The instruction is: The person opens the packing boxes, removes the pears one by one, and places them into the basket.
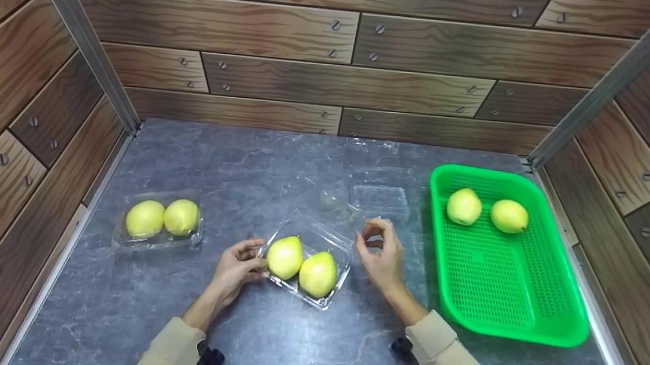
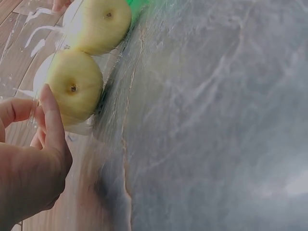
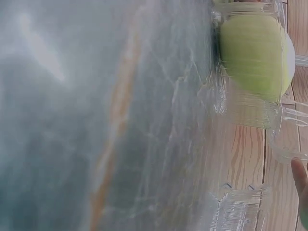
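Two yellow-green pears sit side by side in a clear plastic clamshell container at the middle of the table. Its transparent lid stands up behind them, hinged open. My left hand pinches the container's left side between thumb and fingers; the left wrist view shows the index fingertip against the plastic, in front of a pear. On the other side, my right hand has its thumb and index finger bent together at the lid's right corner. In the right wrist view a fingertip meets the plastic edge.
A green basket on the right holds two pears. To the left sits another clear container with two pears inside. Empty clear containers lie behind the lid. Wood-patterned walls enclose the table's back and sides.
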`<state>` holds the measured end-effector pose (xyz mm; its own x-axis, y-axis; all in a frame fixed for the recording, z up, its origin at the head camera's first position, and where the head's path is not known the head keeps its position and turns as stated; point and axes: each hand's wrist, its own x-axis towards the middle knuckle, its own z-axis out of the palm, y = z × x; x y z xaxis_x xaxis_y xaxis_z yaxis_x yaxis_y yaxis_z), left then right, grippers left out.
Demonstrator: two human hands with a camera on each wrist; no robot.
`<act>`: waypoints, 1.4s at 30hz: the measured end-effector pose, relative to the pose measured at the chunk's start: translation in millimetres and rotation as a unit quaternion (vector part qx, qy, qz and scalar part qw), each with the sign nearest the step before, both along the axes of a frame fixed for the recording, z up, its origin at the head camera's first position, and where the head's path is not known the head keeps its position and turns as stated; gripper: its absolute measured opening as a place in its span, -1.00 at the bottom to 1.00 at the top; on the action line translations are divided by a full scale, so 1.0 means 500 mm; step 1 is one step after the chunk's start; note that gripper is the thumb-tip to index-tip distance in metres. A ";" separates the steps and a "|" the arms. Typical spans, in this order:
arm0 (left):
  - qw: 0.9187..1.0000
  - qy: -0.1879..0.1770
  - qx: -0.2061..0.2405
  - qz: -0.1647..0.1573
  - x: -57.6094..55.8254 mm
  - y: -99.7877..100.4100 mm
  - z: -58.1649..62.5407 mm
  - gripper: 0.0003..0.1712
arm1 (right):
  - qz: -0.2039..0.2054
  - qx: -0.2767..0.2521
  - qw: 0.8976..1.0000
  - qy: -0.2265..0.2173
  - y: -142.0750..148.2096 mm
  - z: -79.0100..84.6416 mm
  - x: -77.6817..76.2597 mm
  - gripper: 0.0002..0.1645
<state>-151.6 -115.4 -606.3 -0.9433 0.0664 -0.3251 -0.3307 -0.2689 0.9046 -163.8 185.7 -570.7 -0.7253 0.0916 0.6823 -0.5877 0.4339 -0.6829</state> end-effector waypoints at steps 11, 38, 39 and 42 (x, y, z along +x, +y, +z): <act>1.000 0.005 0.025 -0.005 0.025 -0.006 -0.004 -0.30 | -0.014 -0.001 1.000 -0.021 -0.002 -0.024 -0.032 -0.52; 0.998 0.015 0.058 0.007 0.089 -0.005 -0.018 -0.24 | 0.065 -0.045 0.989 -0.126 -0.013 -0.010 -0.094 -0.40; 0.998 0.014 0.060 0.007 0.091 -0.005 -0.019 -0.23 | 0.070 -0.050 0.988 -0.130 -0.014 -0.009 -0.095 -0.40; 0.998 0.012 0.062 0.004 0.095 -0.007 -0.021 -0.23 | 0.073 -0.054 0.986 -0.142 -0.019 -0.003 -0.100 -0.39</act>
